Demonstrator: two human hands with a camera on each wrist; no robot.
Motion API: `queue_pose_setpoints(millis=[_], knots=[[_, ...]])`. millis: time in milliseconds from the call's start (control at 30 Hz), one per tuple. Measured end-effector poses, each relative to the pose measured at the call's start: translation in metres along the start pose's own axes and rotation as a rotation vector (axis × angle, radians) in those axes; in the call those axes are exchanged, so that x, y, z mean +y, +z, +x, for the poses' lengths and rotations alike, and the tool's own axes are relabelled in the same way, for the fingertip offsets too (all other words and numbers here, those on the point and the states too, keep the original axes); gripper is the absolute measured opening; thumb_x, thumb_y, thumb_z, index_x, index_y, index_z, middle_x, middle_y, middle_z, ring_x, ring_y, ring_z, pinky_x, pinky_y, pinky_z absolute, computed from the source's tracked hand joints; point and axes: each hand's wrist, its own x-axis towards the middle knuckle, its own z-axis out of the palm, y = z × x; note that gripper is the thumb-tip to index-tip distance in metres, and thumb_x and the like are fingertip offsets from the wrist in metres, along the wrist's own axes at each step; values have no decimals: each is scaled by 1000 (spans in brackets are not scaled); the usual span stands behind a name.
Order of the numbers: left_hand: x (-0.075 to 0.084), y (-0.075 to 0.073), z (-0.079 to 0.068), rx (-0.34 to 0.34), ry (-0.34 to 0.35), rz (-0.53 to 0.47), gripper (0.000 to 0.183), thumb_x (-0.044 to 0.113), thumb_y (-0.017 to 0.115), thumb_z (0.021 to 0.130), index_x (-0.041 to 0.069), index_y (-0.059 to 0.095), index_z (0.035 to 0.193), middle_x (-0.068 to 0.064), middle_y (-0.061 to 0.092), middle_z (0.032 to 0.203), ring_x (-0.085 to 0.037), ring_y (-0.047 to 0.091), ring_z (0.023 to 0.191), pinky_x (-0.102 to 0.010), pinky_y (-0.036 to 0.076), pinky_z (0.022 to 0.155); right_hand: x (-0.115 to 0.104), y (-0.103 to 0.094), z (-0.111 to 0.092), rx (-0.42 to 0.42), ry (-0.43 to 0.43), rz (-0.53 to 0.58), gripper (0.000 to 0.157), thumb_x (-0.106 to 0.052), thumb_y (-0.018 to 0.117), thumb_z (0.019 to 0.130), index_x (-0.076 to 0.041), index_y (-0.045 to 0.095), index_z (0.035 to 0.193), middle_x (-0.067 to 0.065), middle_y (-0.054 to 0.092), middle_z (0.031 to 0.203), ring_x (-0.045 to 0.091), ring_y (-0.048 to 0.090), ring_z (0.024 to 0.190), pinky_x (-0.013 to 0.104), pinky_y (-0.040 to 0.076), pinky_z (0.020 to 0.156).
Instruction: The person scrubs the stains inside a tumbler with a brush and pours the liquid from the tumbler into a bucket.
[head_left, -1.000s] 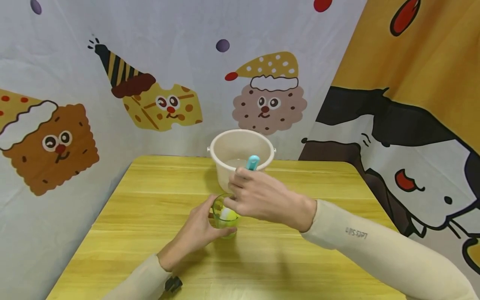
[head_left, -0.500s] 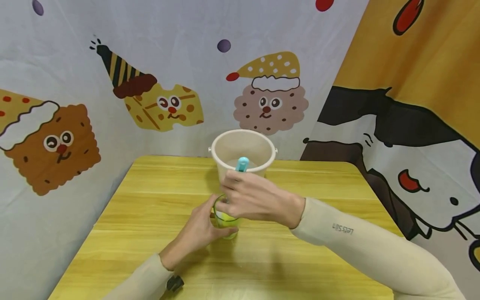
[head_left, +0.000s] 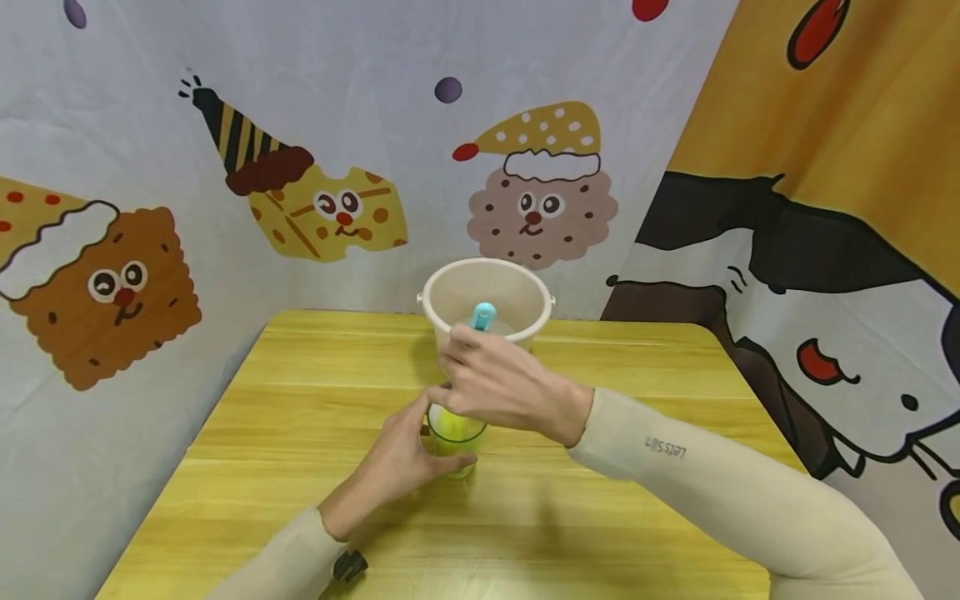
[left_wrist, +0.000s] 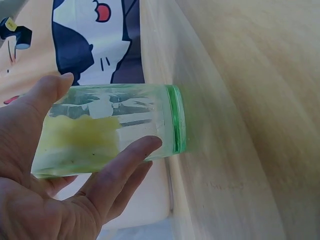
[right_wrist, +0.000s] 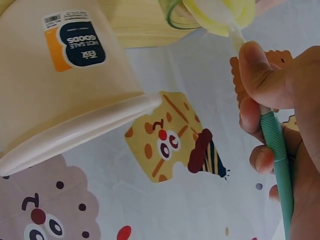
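My left hand point(head_left: 392, 457) grips a clear green-tinted glass point(left_wrist: 172, 117), thumb on one side and fingers on the other. In the left wrist view its base sits right at the table surface. My right hand point(head_left: 513, 385) grips a sponge cup brush by its teal handle point(right_wrist: 275, 137), with the handle's end rising above the knuckles in the head view. The yellow and white sponge head point(right_wrist: 220, 15) stands at the glass's mouth. Through the glass wall, yellow sponge point(left_wrist: 87, 132) shows in its upper part. Part of the rim is hidden behind my right hand in the head view.
A cream bucket point(head_left: 465, 292) stands at the back of the wooden table point(head_left: 315, 367), just behind my right hand. A cartoon-printed cloth point(head_left: 360, 100) hangs close behind the table and along its sides. A small black object point(head_left: 349, 567) sits by my left wrist.
My right hand moved left over the glass with the brush, dipped, then rose slightly. The sponge now shows higher at the rim. My left hand and the glass stayed nearly in place.
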Motion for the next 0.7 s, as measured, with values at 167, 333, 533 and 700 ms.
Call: queue_pose_setpoints(millis=[167, 333, 533, 700], knots=[[0, -1, -1, -23, -31, -7, 104, 36, 108, 86, 28, 48, 171, 4, 78, 140, -16, 79, 123, -33, 69, 103, 1, 6, -1, -9, 31, 61, 8, -40, 86, 102, -42, 85, 109, 0, 89, 108, 19, 74, 100, 33, 44, 101], [0, -1, -1, -23, -61, -19, 109, 39, 108, 85, 31, 46, 174, 1, 77, 144, -18, 77, 126, -33, 69, 102, 2, 10, -2, -15, 49, 77, 6, -38, 85, 103, -42, 86, 107, 0, 86, 96, 19, 71, 96, 34, 43, 101], [1, 0, 0, -17, -76, -31, 104, 40, 109, 83, 29, 51, 169, -1, 77, 143, -19, 78, 125, -34, 70, 101, 3, 12, -4, -39, 56, 75, 5, -37, 85, 103, -41, 88, 105, 0, 84, 93, 19, 67, 92, 35, 42, 99], [1, -1, 0, -16, -83, -29, 98, 42, 108, 83, 28, 54, 163, 1, 77, 139, -18, 77, 124, -33, 70, 101, 4, 11, -6, -78, 50, 72, 7, -39, 86, 103, -42, 90, 109, -1, 87, 97, 18, 69, 93, 34, 42, 98]])
